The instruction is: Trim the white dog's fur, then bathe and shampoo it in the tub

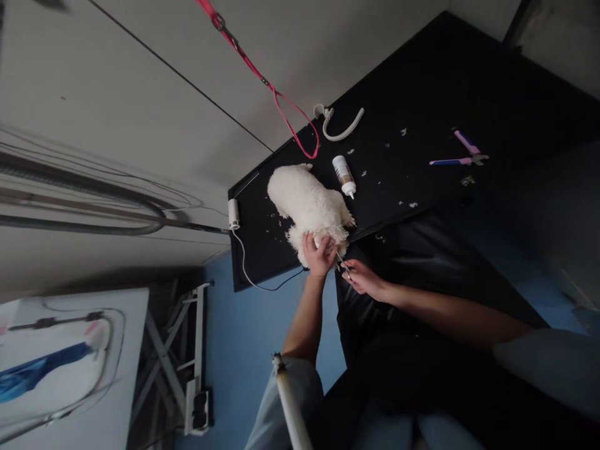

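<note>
Resting under the left grip (318, 254): the white dog's head (297, 241).

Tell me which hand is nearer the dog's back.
Left. The left hand rests on the dog's head; the right hand, holding scissors, is farther off, beyond the head.

A white, curly-coated dog (302, 197) is on a black table (398, 106), the person's left hand (320, 255) spread over its head. The right hand (364, 279) holds a scissor-handled metal tool (344, 265) against it. A nozzle-topped bottle (344, 177) lies beside the dog, blue-and-pink nail clippers (474, 159) well apart; a red loop leash (244, 59) hangs nearby.
</note>
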`<state>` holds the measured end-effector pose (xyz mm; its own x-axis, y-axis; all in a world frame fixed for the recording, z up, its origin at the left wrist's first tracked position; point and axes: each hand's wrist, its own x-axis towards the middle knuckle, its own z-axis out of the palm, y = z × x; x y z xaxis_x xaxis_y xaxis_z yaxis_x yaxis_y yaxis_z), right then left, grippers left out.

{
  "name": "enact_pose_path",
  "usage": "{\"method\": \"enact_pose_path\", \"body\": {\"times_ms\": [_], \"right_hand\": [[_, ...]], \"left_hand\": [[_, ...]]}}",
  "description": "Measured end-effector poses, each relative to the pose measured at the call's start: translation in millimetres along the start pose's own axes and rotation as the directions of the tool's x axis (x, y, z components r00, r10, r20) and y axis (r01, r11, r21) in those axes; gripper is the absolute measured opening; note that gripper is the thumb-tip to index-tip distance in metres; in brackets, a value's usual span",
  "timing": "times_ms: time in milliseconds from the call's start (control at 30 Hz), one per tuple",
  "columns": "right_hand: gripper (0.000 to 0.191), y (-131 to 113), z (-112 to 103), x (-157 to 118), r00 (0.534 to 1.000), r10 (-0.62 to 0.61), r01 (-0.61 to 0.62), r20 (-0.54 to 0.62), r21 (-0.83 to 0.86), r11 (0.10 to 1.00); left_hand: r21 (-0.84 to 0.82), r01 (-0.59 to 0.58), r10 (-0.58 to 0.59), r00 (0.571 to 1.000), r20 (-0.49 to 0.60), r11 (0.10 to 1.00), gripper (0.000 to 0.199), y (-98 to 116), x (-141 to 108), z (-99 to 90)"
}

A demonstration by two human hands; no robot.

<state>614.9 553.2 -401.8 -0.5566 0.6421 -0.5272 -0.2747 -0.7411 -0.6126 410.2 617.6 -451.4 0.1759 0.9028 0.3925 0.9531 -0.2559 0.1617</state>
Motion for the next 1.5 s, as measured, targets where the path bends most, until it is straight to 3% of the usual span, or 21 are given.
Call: {"method": "enact_pose_path", "body": {"times_ms": [133,400,633,767,1067,1333,1500], "right_hand": [[0.027,-9.3,2.5,9.7,1.0,0.017,-0.017,0.018,0.04,0.999],[0.043,2.8,2.9,-1.9,0.999,-0.025,0.026,0.024,-0.041,0.999],[0.029,-5.9,3.1,8.6,1.0,0.012,-0.012,0.018,0.009,1.0],[0.033,-9.0,7.9,11.8,1.0,0.015,-0.015,0.013,0.015,1.0],[0.038,0.3,3.2,-0.3,1.0,-0.01,0.006,-0.025,-0.149,0.989],[0.031,5.4,-1.7,2.8,0.987,-0.158,0.146,-0.013,-0.303,0.942],[0.042,10.0,-1.6,-1.1,0.974,-0.225,0.205,0.0,-0.414,0.887]], "left_hand": [[0.008,0.006,-0.006,1.0,-0.013,1.0,0.035,-1.9,-0.8,0.8],[-0.002,0.005,-0.005,0.999,-0.038,1.0,0.037,-4.8,-2.7,2.6],[0.007,0.021,-0.02,1.0,-0.023,1.0,0.036,-3.6,-1.9,2.2],[0.006,0.047,-0.047,0.999,-0.022,0.999,0.035,-2.9,-1.5,1.1],[0.003,0.081,-0.081,0.997,0.013,0.997,0.037,1.1,-2.6,-4.1],[-0.002,0.07,-0.07,0.998,-0.006,0.998,0.037,1.1,-7.8,-2.8],[0.011,0.112,-0.111,0.994,-0.016,0.994,0.037,1.5,-5.4,-3.0]]}}
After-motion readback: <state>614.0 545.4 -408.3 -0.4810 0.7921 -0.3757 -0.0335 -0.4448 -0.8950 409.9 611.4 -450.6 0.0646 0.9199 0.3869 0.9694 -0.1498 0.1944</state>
